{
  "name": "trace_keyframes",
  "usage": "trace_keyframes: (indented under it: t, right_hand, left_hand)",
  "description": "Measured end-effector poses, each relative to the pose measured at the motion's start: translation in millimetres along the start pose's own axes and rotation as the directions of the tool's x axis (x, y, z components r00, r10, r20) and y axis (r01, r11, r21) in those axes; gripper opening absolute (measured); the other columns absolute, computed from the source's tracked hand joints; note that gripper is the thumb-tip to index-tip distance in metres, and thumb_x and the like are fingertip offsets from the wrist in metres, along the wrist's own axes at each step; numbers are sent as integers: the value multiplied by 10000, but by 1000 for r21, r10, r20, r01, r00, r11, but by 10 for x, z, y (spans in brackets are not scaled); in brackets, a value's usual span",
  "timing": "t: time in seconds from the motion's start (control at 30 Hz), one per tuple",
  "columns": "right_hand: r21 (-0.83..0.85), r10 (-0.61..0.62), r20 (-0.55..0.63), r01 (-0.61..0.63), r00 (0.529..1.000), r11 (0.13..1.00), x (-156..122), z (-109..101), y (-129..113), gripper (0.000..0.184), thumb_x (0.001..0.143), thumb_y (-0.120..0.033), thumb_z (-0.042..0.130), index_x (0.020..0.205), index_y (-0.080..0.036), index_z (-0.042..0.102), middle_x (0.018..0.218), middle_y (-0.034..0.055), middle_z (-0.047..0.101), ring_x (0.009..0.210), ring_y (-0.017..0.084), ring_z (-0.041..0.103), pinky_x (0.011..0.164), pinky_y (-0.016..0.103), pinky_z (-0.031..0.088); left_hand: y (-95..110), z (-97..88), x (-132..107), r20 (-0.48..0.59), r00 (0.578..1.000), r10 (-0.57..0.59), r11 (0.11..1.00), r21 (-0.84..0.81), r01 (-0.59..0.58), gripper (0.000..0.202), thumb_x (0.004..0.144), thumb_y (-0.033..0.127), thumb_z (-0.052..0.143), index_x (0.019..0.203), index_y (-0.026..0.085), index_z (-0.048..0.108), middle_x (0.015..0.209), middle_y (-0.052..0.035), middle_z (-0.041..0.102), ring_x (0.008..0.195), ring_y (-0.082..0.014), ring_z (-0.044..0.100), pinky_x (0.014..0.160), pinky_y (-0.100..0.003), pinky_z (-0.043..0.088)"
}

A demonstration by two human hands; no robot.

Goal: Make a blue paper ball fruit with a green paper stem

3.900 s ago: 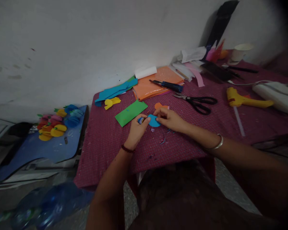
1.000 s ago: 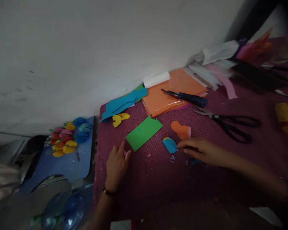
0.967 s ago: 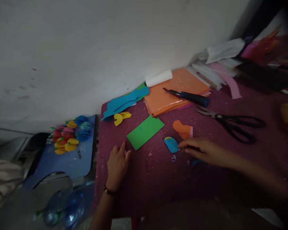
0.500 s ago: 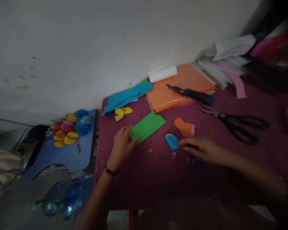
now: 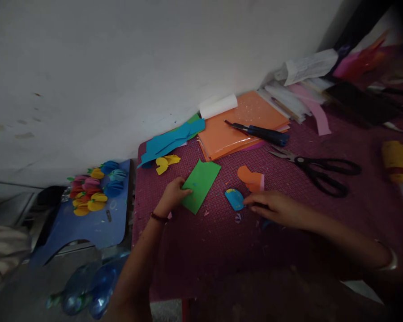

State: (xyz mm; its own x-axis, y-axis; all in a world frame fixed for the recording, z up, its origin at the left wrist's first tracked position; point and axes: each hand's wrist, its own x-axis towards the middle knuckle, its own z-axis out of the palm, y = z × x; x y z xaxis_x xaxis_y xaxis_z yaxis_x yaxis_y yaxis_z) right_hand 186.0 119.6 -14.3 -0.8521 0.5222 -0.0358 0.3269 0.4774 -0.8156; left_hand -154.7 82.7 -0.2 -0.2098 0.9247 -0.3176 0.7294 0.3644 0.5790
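Observation:
My left hand (image 5: 172, 195) grips the left edge of a green sheet of paper (image 5: 201, 185), its thumb on top and the other fingers curled at the edge. The sheet lies tilted on the maroon checked tabletop. My right hand (image 5: 272, 206) has its fingers pinched together, with something thin and dark between them that I cannot make out. Those fingertips are at the right edge of a small rounded blue cutout (image 5: 235, 200) with yellow marks. Just above that hand lie orange cutouts (image 5: 250, 177). Tiny paper scraps (image 5: 238, 218) are strewn below the blue cutout.
Black-handled scissors (image 5: 315, 167) lie to the right. A utility knife (image 5: 260, 133) rests on orange sheets (image 5: 221, 138). Blue strips (image 5: 171, 139) and yellow scraps (image 5: 168, 163) are at the back left. Paper ornaments (image 5: 94, 188) sit on a blue stand (image 5: 117, 223), above large bottles (image 5: 102, 284).
The green sheet has turned to a steeper slant, its near corner now closer to me, with my left hand at its edge. My right hand stays beside the blue cutout. The view has shifted slightly.

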Motion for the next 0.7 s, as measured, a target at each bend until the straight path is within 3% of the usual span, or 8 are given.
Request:
trace_keyframes:
  t: [0.1,0.17,0.3,0.4,0.5,0.6,0.7]
  right_hand:
    - [42,6,-23,-5,1000,999,-5,10,3,241,904,-262,456,1039,-199,645,934,50,683,845,179,636,778,307,472]
    - [128,56,-114,-41,992,991,2,24,4,249,906,-303,462,1052,-201,636,950,53,679,868,185,633,795,322,483]
    - [413,203,-323,-56,924,909,79,16,-67,394,886,-425,503,1208,-199,518,1021,73,637,935,193,618,816,348,509]
    - [524,134,-296,43,946,851,197,-49,-213,491,843,-454,568,1241,-181,474,1075,90,614,936,186,612,812,348,515]
    - [593,81,-257,91,963,800,337,-102,-355,447,809,-476,605,1134,-172,565,1023,68,649,925,187,614,825,355,511]
    - [635,139,-261,61,955,770,458,-65,-423,387,778,-500,621,971,-164,643,853,22,668,792,165,615,749,327,515]
    - [631,207,-223,-21,953,776,509,31,-438,354,747,-486,648,884,-160,647,695,-14,613,610,119,556,591,257,476]
  left_hand:
    - [48,22,-139,51,998,27,993,-114,-21,182,693,319,642,704,152,570,613,40,501,564,-112,464,516,-216,360]
    - [111,45,-312,-49,996,76,936,-341,-88,229,702,355,665,710,155,554,625,46,476,570,-94,429,513,-200,336]
    - [220,139,-642,16,994,108,828,-554,-81,274,719,397,704,803,154,610,728,15,558,635,-104,481,574,-211,388]
    - [274,231,-743,77,992,102,797,-603,-36,283,724,400,711,848,158,633,753,4,595,643,-112,509,593,-220,413]
    - [341,274,-739,97,986,135,806,-589,-53,304,728,405,710,893,156,655,776,-9,630,666,-123,538,603,-219,424]
    - [464,263,-700,124,962,242,803,-582,-127,421,690,371,755,1043,163,658,951,-40,683,817,-160,596,706,-235,464]
    - [641,266,-656,255,933,255,748,-663,-23,502,681,414,760,1101,160,655,984,-54,708,805,-177,632,722,-266,492]
